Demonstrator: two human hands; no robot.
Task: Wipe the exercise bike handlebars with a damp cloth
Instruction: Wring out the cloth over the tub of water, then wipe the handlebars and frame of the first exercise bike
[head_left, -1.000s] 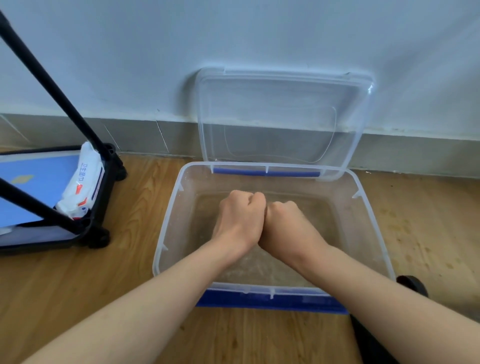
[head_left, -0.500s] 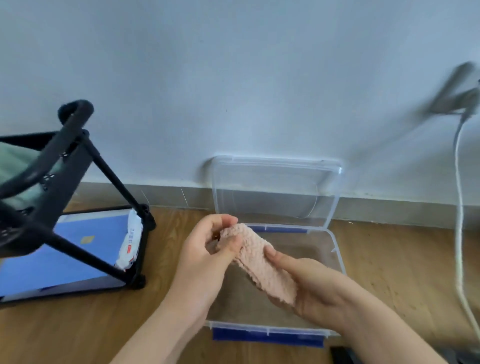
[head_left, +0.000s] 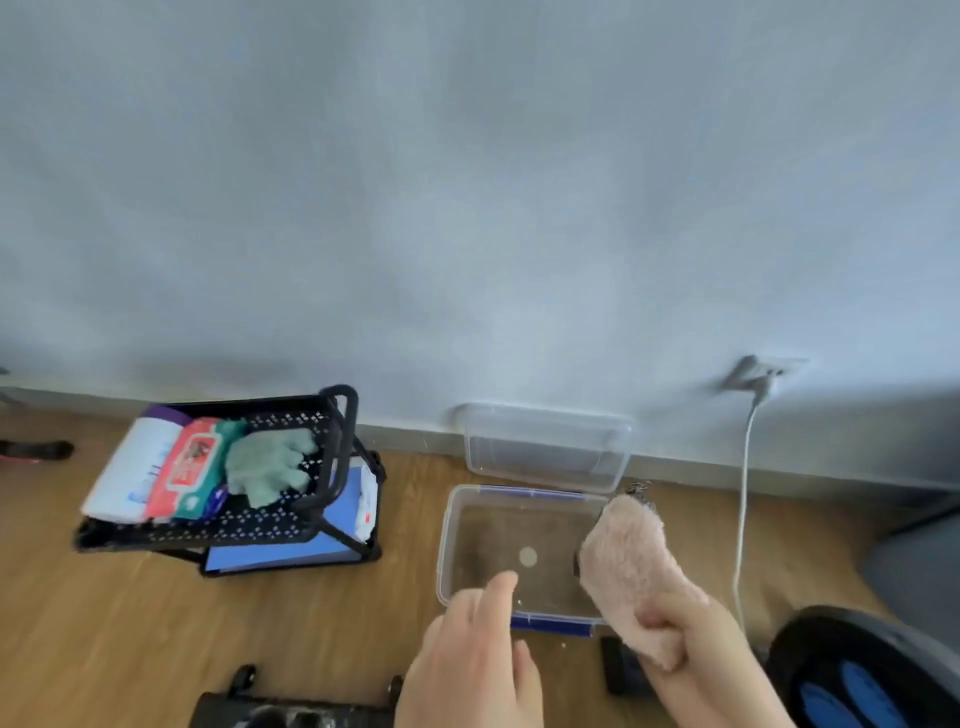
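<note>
A fluffy pink cloth (head_left: 626, 564) is gripped at its lower end by my right hand (head_left: 691, 636); it sticks up over the right side of a clear plastic tub (head_left: 445, 540) holding shallow water on the floor. My left hand (head_left: 470, 662) hovers in front of the tub's near edge, fingers loosely apart and holding nothing. At the bottom right a dark rounded part with blue patches (head_left: 857, 675) shows, possibly part of the exercise bike. No handlebars are in view.
The tub's clear lid (head_left: 545, 447) leans against the wall behind it. A black mesh cart (head_left: 291, 519) at the left holds wipe packs and a green glove. A white cable (head_left: 743, 499) hangs from a wall socket. Black wheeled equipment (head_left: 291, 706) sits at the bottom edge.
Both hands lifted the cloth out of the tub's water. My left hand has let go, so only my right hand holds it. My view rose and pulled back from the tub.
</note>
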